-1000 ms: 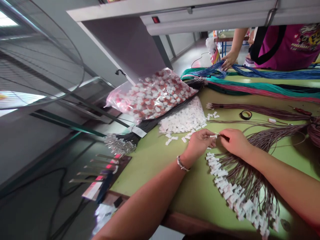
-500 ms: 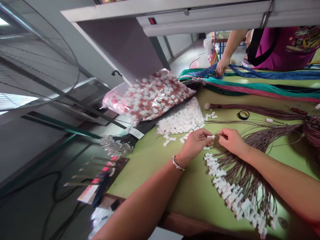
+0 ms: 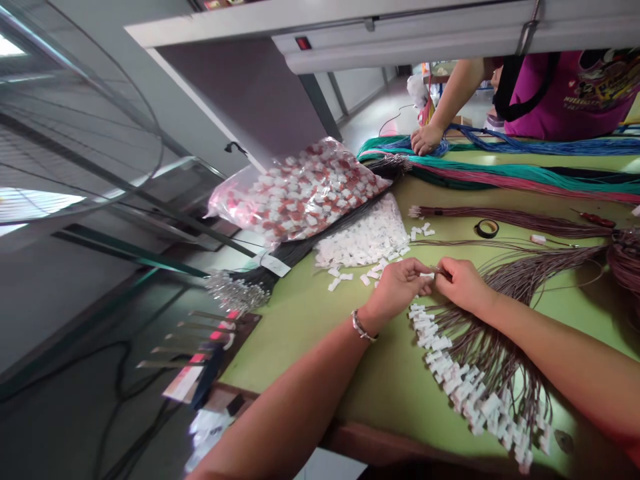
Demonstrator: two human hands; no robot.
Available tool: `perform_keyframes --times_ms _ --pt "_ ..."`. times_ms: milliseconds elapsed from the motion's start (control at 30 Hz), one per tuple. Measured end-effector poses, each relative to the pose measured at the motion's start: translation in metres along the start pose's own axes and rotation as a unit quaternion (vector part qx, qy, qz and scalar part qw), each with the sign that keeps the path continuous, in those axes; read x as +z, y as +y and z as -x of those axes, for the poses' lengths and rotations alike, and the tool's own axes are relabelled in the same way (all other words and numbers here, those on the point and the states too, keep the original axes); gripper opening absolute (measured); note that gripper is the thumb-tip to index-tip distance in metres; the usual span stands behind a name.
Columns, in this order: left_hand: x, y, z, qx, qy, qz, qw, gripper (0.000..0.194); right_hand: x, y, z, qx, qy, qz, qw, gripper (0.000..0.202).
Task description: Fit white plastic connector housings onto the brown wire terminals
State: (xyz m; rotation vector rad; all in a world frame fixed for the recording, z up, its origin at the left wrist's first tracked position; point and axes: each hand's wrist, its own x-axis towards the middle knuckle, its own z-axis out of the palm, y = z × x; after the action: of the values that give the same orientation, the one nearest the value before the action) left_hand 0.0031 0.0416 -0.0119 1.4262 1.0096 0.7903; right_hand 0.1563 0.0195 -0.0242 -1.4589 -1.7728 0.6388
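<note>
Between the thumb and fingers of my left hand (image 3: 401, 287) is a small white plastic connector housing (image 3: 427, 275). My right hand (image 3: 461, 283), closed beside it, pinches the end of a thin brown wire, mostly hidden by the fingers. The two hands' fingertips meet at the housing. Below them, a fan of brown wires (image 3: 493, 333) ends in a curved row of white connectors (image 3: 463, 387) on the green table (image 3: 295, 333). Loose white housings (image 3: 345, 276) lie just left of my left hand, by a clear bag of more housings (image 3: 363, 233).
Behind stands a large bag of white and reddish-brown parts (image 3: 300, 193). Black wires with metal ends (image 3: 237, 290) hang at the table's left edge. A roll of black tape (image 3: 487, 229) and a red-handled tool (image 3: 595, 219) lie right. Across the table, a co-worker's hand (image 3: 427, 140) rests on blue wires.
My hands have come together, closing the gap between the white housing and the wire end. The co-worker's hand has moved left along the blue wires. The view has shifted slightly.
</note>
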Motion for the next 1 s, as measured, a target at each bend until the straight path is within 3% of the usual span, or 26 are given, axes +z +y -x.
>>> perform_keyframes --times_ms 100,167,233,300,333,367,400,467,500,533,600,667,767,1000 --pt "-0.008 0.006 0.002 0.016 -0.018 -0.005 1.000 0.012 -0.005 -0.002 -0.001 0.022 -0.015 -0.088 0.996 0.016" --pt "-0.022 0.015 0.006 0.018 -0.067 -0.042 0.997 0.016 -0.009 -0.003 -0.003 0.051 -0.031 -0.182 0.982 0.016" --pt "-0.043 0.027 0.013 0.011 -0.186 -0.105 0.977 0.018 -0.011 -0.003 -0.006 0.088 -0.038 -0.275 0.957 0.019" --pt "-0.065 0.039 0.019 0.007 -0.347 -0.141 0.927 0.023 -0.010 -0.002 -0.007 0.136 -0.049 -0.332 0.932 0.024" --pt "-0.073 0.043 0.021 -0.003 -0.394 -0.147 0.907 0.023 -0.009 -0.002 -0.008 0.159 -0.058 -0.339 0.925 0.026" --pt "-0.079 0.044 0.022 -0.016 -0.390 -0.164 0.906 0.023 -0.007 -0.001 -0.008 0.176 -0.066 -0.334 0.924 0.026" --pt "-0.081 0.044 0.023 -0.027 -0.341 -0.191 0.920 0.024 -0.006 -0.001 -0.008 0.184 -0.069 -0.322 0.926 0.026" --pt "-0.078 0.037 0.019 -0.027 -0.144 -0.272 0.951 0.028 -0.003 -0.001 -0.007 0.181 -0.057 -0.289 0.938 0.024" --pt "-0.073 0.031 0.016 -0.010 -0.043 -0.316 0.948 0.027 -0.003 -0.001 -0.007 0.177 -0.048 -0.274 0.944 0.022" --pt "-0.067 0.025 0.013 0.021 0.012 -0.356 0.934 0.024 -0.002 -0.001 -0.006 0.174 -0.044 -0.261 0.949 0.021" --pt "-0.055 0.016 0.008 0.091 0.010 -0.425 0.900 0.023 -0.002 -0.002 -0.006 0.166 -0.046 -0.235 0.957 0.018" --pt "-0.049 0.010 0.004 0.130 -0.041 -0.473 0.871 0.027 0.000 -0.002 -0.005 0.154 -0.053 -0.214 0.963 0.018" --pt "-0.047 0.010 0.003 0.145 -0.085 -0.519 0.838 0.026 0.003 0.001 -0.005 0.140 -0.047 -0.197 0.969 0.017" --pt "-0.043 0.010 0.000 0.218 -0.118 -0.568 0.785 0.026 0.009 0.006 -0.005 0.125 -0.014 -0.137 0.983 0.010"
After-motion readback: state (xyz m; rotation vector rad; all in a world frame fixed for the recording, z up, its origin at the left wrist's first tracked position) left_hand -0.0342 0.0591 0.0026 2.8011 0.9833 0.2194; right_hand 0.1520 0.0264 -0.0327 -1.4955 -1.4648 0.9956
